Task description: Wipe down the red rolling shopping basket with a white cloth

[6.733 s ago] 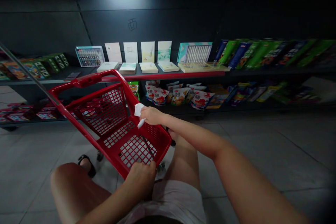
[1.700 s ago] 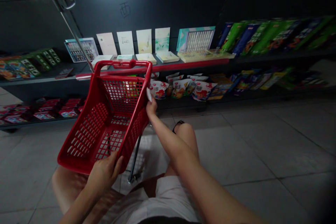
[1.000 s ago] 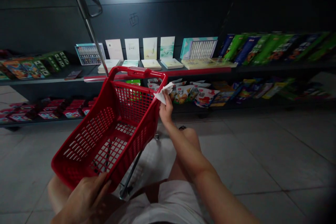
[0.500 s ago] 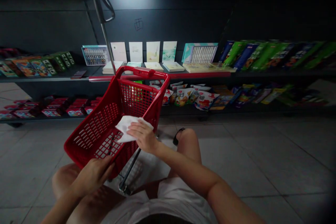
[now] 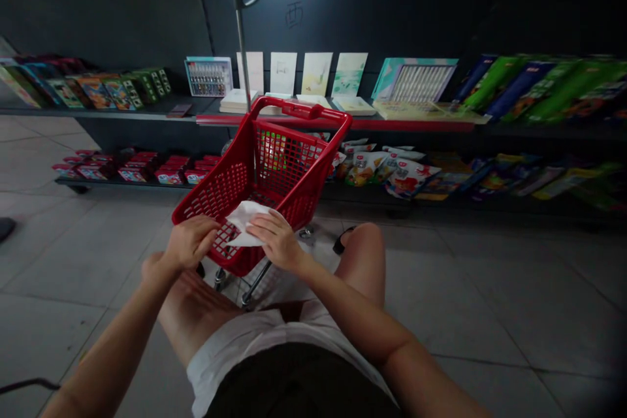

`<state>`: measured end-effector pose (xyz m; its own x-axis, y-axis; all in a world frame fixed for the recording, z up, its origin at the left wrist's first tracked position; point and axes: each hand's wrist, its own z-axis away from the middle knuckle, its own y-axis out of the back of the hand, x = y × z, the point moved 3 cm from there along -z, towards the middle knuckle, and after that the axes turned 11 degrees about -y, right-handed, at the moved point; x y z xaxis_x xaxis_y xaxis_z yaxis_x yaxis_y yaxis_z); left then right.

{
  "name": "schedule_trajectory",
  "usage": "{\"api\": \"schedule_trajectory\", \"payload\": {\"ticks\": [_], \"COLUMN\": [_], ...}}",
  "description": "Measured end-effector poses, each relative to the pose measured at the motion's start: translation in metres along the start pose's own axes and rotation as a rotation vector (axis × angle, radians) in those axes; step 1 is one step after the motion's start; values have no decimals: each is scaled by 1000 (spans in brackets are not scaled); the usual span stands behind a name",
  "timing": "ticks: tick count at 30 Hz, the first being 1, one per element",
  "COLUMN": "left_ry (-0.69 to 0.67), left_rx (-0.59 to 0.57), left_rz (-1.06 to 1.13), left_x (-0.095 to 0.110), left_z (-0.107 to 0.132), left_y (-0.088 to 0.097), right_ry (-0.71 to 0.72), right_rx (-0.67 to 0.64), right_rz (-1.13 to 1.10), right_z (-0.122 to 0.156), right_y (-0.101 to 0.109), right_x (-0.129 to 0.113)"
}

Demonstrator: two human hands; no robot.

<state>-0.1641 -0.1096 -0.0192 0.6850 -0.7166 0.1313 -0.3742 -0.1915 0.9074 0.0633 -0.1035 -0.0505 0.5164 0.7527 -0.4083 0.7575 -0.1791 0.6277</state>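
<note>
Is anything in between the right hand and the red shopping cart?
Yes: the white wipe, held in the right hand, is between its fingers and the red shopping cart. I see nothing else in the way.

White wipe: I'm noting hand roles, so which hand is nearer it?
Right: the right hand holds the wipe; the left hand is left of it, at the cart rim.

The white cloth (image 5: 243, 217) partly hides the red cart (image 5: 314, 184).

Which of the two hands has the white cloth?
The right hand: it holds the white cloth, while the left hand, showing no cloth, is at the near edge of the red cart.
</note>
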Motion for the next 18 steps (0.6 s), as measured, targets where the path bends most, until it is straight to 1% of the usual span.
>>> {"api": "schedule_trajectory", "payload": {"ticks": [1, 3, 4, 6, 8, 10, 12, 15, 18], "left_ry": [6, 68, 116, 212, 280, 315, 328, 327, 343], "left_rx": [-24, -129, -201, -314, -355, -342, -338, -340, -332], "left_rz": [-58, -124, -140, -155, -172, -192, -200, -199, -202], "left_x": [-10, -25, -30, -35, -33, -26, -14, 11, 41], "left_z": [3, 8, 9, 11, 11, 10, 10, 8, 2], "left_y": [2, -2, -6, -14, -20, -21, -22, -24, -31], "right_ry": [-28, -52, -16, 121, 248, 311, 354, 371, 372], "right_rx": [21, 33, 8, -75, -131, -141, -154, -152, -63], "right_rz": [-6, -12, -16, -24, -26, -26, -35, -66, -104], "right_z": [2, 5, 6, 11, 19, 25, 30, 38, 47], "right_y": [-1, -6, -11, -23, -31, -30, -22, -2, 20], "right_x": [-1, -8, -16, -35, -50, -54, -48, -29, -7]}}
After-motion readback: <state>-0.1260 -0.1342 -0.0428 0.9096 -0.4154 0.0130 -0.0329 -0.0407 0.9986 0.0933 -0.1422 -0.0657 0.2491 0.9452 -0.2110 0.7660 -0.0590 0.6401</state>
